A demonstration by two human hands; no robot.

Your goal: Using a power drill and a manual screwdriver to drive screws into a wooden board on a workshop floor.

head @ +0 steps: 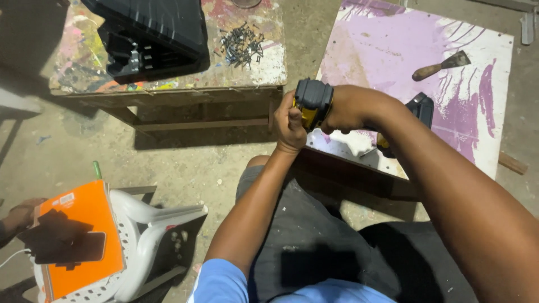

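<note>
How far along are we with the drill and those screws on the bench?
Done: the black case lies open on the paint-stained bench and the screws are tipped out beside it. In hand: both hands grip the yellow-black drill, left hand at its front, right hand behind. Left: no screw looks driven into the purple-smeared board.

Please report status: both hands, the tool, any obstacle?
Left hand and right hand both shut on the yellow-black drill. Drill held above the painted board. No obstacle seen.

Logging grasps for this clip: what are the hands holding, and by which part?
A yellow-and-black cordless drill. The right hand grips its body; the left hand pinches its front end. The exact part is hidden.
</note>
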